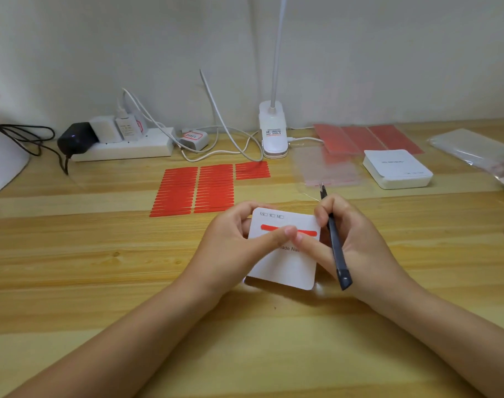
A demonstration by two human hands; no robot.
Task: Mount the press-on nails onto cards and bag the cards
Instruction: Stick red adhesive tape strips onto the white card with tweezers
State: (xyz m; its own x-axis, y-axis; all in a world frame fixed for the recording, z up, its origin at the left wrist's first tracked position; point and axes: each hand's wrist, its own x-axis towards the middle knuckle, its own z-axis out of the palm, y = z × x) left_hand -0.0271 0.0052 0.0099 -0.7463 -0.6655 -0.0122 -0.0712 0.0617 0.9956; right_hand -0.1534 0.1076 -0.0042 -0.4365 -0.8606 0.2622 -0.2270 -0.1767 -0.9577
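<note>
Both hands meet over a white card (285, 265) held just above the wooden desk (101, 254). The left hand (233, 242) curls round the card's left edge, its thumb pressing down on a red adhesive strip (308, 232) that runs across the card's upper half. The right hand (351, 239) grips dark tweezers (335, 245) in its curled fingers, tips pointing away, while its thumb meets the left thumb on the strip; the 2 thumbs hide the strip's middle. Beyond the left fingertips lie sheets of red strips (199, 191). Past the tweezer tips sits a clear bag (325, 170), with a stack of white cards (397, 169) further right and a clip lamp (273, 130) behind.
</note>
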